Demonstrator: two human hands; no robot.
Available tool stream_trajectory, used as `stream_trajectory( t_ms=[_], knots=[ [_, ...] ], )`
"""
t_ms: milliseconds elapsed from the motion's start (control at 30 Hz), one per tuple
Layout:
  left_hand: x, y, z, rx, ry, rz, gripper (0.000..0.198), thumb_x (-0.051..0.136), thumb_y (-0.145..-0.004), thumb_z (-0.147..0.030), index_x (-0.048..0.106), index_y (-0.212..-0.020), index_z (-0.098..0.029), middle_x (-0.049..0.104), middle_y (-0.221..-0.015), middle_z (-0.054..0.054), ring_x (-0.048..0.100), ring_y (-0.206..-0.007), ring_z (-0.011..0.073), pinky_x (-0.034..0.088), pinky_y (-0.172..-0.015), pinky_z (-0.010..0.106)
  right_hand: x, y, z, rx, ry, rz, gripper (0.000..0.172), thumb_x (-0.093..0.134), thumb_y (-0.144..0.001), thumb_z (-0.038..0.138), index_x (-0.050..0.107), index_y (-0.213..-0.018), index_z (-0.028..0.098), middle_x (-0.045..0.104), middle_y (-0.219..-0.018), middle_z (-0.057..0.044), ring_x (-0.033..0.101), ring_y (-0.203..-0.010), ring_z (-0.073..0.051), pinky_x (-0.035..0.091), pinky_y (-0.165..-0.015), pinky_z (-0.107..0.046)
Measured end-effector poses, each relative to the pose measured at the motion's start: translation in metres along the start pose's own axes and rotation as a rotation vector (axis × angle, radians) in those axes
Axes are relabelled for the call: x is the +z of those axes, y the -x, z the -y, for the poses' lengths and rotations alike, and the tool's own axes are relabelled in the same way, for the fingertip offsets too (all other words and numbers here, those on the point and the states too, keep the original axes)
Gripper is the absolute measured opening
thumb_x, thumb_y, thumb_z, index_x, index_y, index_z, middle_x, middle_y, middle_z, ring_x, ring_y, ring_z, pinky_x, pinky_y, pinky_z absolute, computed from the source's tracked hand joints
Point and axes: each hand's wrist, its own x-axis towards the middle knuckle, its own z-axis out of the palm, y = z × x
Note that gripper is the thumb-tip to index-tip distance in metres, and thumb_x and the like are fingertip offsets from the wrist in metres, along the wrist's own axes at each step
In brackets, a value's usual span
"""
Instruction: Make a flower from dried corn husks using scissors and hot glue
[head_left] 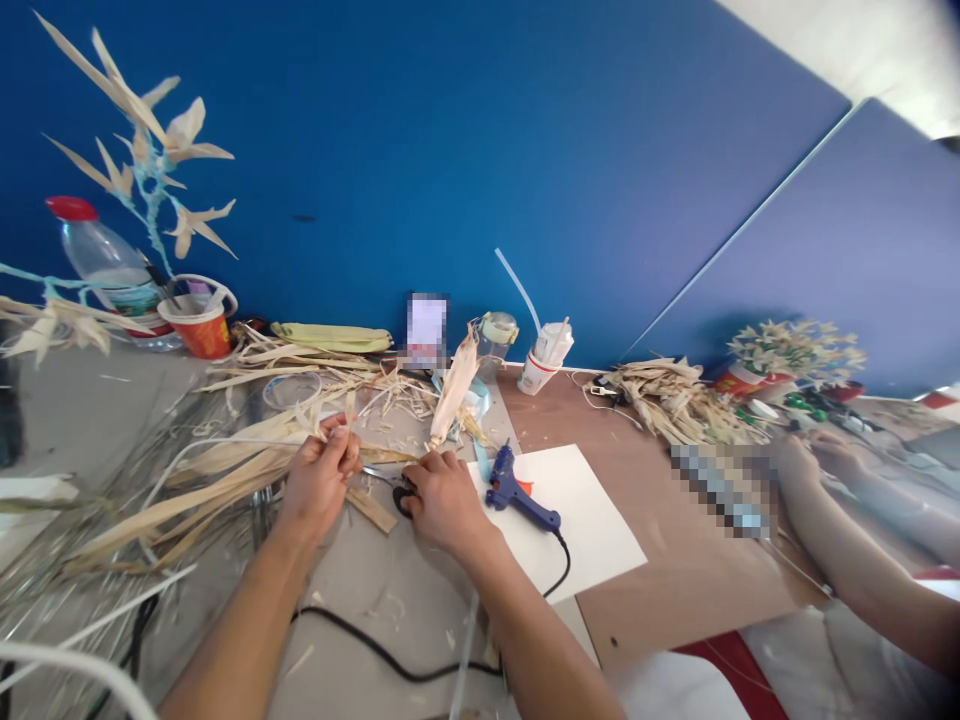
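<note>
My left hand [321, 478] is closed, pinching a strip of dried corn husk [225, 470] from the long pile lying to its left. My right hand [442, 497] is closed over black-handled scissors [397, 490] on the grey table, their blades pointing toward my left hand. A pale folded husk piece [455, 388] stands up just beyond my right hand. Right of that hand a blue glue gun [517, 493] rests on a white sheet [577, 520], its black cord [390, 655] trailing toward me.
Husk strips litter the table. At the back stand a red cup [201, 325], a plastic bottle [105, 262], a husk-flower branch [150, 150], a jar [496, 335] and a paper cup [541, 365]. Another person's arms [847, 550] work at right by a second husk pile [675, 400].
</note>
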Motion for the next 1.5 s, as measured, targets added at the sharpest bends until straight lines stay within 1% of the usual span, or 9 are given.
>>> stream_trajectory(
  t_ms=[367,533,667,867,1000,1100,1267,1367,1500],
  knots=[
    [0.002,0.003,0.003,-0.072,-0.038,0.032,0.031,0.075,-0.072,-0.031,0.063,-0.097,-0.017,0.042,-0.052,-0.008,0.029,-0.043,0.0035,0.027,-0.044,0.016,-0.011,0.0,0.004,0.005,-0.043,0.022,0.026,0.055,-0.079,0.024,0.066,-0.101,0.015,0.068,-0.097,-0.013,0.057,-0.092,-0.027,0.037,-0.079,-0.037],
    [-0.002,0.0,-0.001,-0.08,0.054,-0.024,0.029,0.078,-0.068,-0.023,0.065,-0.093,-0.016,0.053,-0.058,-0.005,0.033,-0.042,0.0016,0.033,-0.045,0.015,-0.02,-0.003,-0.02,0.124,-0.583,0.139,0.036,0.056,-0.076,0.017,0.066,-0.11,0.015,0.062,-0.074,-0.002,0.054,-0.071,-0.017,0.037,-0.068,-0.028],
    [-0.006,-0.002,-0.002,-0.098,0.148,-0.034,0.026,0.077,-0.069,-0.022,0.066,-0.092,-0.015,0.055,-0.06,-0.005,0.033,-0.04,0.0005,0.034,-0.045,0.014,-0.015,-0.007,-0.033,0.247,-1.126,0.234,0.025,0.06,-0.074,0.017,0.068,-0.097,0.015,0.057,-0.067,0.003,0.048,-0.062,-0.011,0.035,-0.063,-0.024],
    [-0.013,-0.006,-0.003,-0.113,0.32,-0.019,0.025,0.077,-0.07,-0.019,0.065,-0.091,-0.015,0.054,-0.063,-0.007,0.033,-0.04,-0.0002,0.036,-0.045,0.014,-0.003,-0.012,-0.031,0.32,-1.49,0.291,0.024,0.076,-0.06,0.028,0.069,-0.079,0.015,0.061,-0.064,0.003,0.045,-0.054,-0.007,0.03,-0.054,-0.021],
    [-0.015,-0.005,-0.005,-0.139,0.376,-0.027,0.024,0.077,-0.072,-0.021,0.065,-0.092,-0.015,0.052,-0.063,-0.007,0.031,-0.04,-0.0003,0.036,-0.044,0.015,-0.009,-0.011,-0.031,0.322,-1.657,0.184,0.029,0.081,-0.056,0.032,0.068,-0.075,0.014,0.059,-0.06,0.003,0.046,-0.053,-0.006,0.027,-0.05,-0.019],
    [-0.009,0.001,-0.004,-0.236,0.322,0.066,0.031,0.077,-0.072,-0.022,0.065,-0.099,-0.012,0.05,-0.062,-0.007,0.029,-0.04,0.0001,0.034,-0.043,0.015,-0.013,-0.011,-0.03,0.31,-1.723,0.113,0.032,0.083,-0.055,0.034,0.069,-0.076,0.014,0.06,-0.062,0.002,0.046,-0.053,-0.007,0.028,-0.05,-0.019],
    [0.002,0.01,0.006,-0.403,0.204,0.187,0.032,0.077,-0.071,-0.024,0.067,-0.099,-0.011,0.049,-0.058,-0.006,0.025,-0.04,0.0004,0.032,-0.041,0.014,-0.008,-0.012,-0.023,0.277,-1.657,0.169,0.028,0.08,-0.057,0.03,0.068,-0.078,0.016,0.061,-0.067,0.003,0.047,-0.054,-0.006,0.031,-0.051,-0.019],
    [0.002,0.011,0.01,-0.432,0.187,0.189,0.029,0.079,-0.07,-0.026,0.068,-0.092,-0.01,0.049,-0.057,-0.006,0.024,-0.04,-0.0004,0.031,-0.041,0.014,-0.005,-0.01,-0.019,0.246,-1.563,0.169,0.021,0.074,-0.064,0.025,0.069,-0.083,0.017,0.063,-0.069,0.004,0.049,-0.056,-0.007,0.034,-0.055,-0.019],
    [0.001,0.011,0.012,-0.468,0.19,0.183,0.034,0.081,-0.066,-0.027,0.069,-0.092,-0.01,0.046,-0.055,-0.007,0.025,-0.041,-0.0005,0.03,-0.041,0.013,-0.01,-0.006,-0.011,0.214,-1.464,0.237,0.032,0.07,-0.065,0.019,0.068,-0.097,0.018,0.066,-0.067,0.004,0.055,-0.059,-0.009,0.039,-0.062,-0.022]
  ],
)
